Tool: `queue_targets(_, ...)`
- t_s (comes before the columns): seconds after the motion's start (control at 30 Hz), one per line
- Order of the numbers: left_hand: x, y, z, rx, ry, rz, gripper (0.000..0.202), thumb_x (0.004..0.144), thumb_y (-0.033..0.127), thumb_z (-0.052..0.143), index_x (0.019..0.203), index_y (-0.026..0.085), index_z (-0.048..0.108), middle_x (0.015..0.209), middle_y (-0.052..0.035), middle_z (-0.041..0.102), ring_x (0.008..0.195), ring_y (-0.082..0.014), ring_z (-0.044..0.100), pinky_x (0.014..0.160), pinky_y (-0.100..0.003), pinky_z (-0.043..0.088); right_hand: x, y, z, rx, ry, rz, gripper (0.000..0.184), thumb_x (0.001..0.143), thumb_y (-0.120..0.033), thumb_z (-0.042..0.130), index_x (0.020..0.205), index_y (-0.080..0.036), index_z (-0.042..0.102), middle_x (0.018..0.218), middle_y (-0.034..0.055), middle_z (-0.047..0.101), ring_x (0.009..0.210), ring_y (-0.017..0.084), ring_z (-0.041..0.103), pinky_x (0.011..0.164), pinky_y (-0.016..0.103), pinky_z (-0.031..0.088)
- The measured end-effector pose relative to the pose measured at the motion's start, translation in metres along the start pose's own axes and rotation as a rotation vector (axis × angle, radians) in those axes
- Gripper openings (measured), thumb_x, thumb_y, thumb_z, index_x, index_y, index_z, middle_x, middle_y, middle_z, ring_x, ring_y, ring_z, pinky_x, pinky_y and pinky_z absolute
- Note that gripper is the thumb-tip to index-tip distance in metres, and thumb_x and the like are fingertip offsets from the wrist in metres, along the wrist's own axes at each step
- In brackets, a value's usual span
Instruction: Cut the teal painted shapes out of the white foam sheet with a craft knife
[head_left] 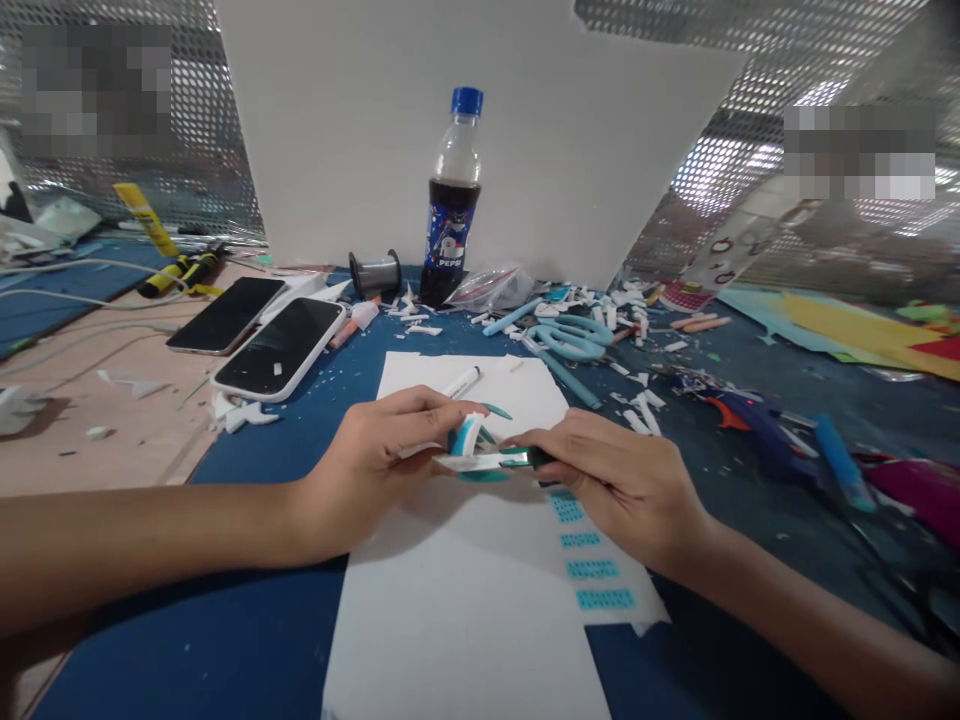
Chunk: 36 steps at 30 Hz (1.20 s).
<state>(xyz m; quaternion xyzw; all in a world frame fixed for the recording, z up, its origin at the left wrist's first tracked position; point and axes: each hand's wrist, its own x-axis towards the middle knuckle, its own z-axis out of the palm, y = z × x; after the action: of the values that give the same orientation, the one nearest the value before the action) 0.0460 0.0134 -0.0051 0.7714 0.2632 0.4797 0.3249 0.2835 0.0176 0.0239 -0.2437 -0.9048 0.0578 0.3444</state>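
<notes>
My left hand (pixel 375 450) pinches a small curved white piece with a blue-teal face (pixel 468 436) above the white paper (pixel 457 600). In my right hand (pixel 626 480) is a knife (pixel 484 462) with a flat pale blade and a dark handle end, held between thumb and fingers. Its blade points left and lies across the near side of the piece; whether it cuts in, I cannot tell. Long teal nails show on my fingers. A white marker (pixel 463 382) lies behind my left hand. Beside my right wrist, strips of blue patterned pieces (pixel 589 570) lie on a pale sheet.
A Pepsi bottle (pixel 452 200) stands at the back by a white board (pixel 337 130). Two phones (pixel 281 350) lie left. Blue scissors (pixel 574 335) rest among white scraps. A blue glue gun (pixel 772 430) and coloured sheets (pixel 847 325) are at right.
</notes>
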Motion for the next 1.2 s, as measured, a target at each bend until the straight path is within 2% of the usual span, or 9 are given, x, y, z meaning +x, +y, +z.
queue_targets(0.23,0.0021,0.0014,-0.0015,0.045,-0.014,0.014,0.051,0.081,-0.005,0.052,0.121,0.024,0.062,0.103,-0.0052,0.063,0.087,-0.0119,0.062,0.071,-0.019,0.054,-0.0016,-0.002,0.0023,-0.031,0.041,-0.026,0.029,0.088,-0.006,0.053,0.112,-0.019,0.059,0.082,0.0057,0.064,0.071,0.015,0.057,0.064,0.028,0.05)
queue_targets(0.37,0.0012,-0.0003,-0.002,-0.003,0.01,0.038,0.056,0.08,-0.008,0.049,0.12,0.03,0.062,0.106,-0.003,0.063,0.089,-0.0116,0.063,0.073,-0.019,0.054,-0.003,-0.0016,0.0017,-0.029,0.048,-0.019,0.029,0.086,-0.004,0.055,0.111,-0.018,0.06,0.082,0.0052,0.064,0.07,0.014,0.057,0.065,0.028,0.05)
queue_targets(0.53,0.0,0.0,-0.0021,-0.003,-0.008,0.03,0.052,0.081,-0.005,0.052,0.119,0.031,0.063,0.105,-0.002,0.062,0.091,-0.0118,0.062,0.077,-0.02,0.053,-0.0045,0.0015,0.003,-0.004,0.035,-0.015,0.031,0.085,-0.003,0.056,0.112,-0.018,0.06,0.082,0.0053,0.064,0.07,0.014,0.056,0.064,0.028,0.05)
queue_targets(0.83,0.0004,-0.001,0.0007,-0.013,-0.021,0.01,0.051,0.083,-0.004,0.054,0.121,0.031,0.061,0.103,-0.0011,0.06,0.088,-0.009,0.061,0.072,-0.014,0.051,-0.0016,0.0008,0.0075,0.001,0.07,-0.027,0.033,0.085,-0.002,0.056,0.114,-0.019,0.059,0.084,0.0068,0.064,0.07,0.015,0.055,0.061,0.029,0.049)
queue_targets(1.0,-0.0002,0.0007,-0.002,0.004,-0.017,0.035,0.051,0.083,-0.005,0.054,0.12,0.029,0.062,0.106,-0.0012,0.062,0.091,-0.0092,0.062,0.08,-0.016,0.051,-0.0038,0.0017,0.0068,0.022,0.082,-0.029,0.035,0.083,-0.001,0.058,0.113,-0.019,0.06,0.085,0.0061,0.065,0.071,0.014,0.056,0.063,0.029,0.05)
queue_targets(1.2,-0.0003,0.0,-0.0025,-0.01,-0.012,0.055,0.048,0.083,-0.003,0.056,0.12,0.028,0.062,0.107,-0.0024,0.062,0.093,-0.0107,0.062,0.079,-0.017,0.052,-0.0055,0.0044,0.0045,0.013,0.086,-0.036,0.039,0.083,-0.001,0.058,0.115,-0.022,0.06,0.083,0.004,0.064,0.07,0.014,0.058,0.063,0.029,0.05)
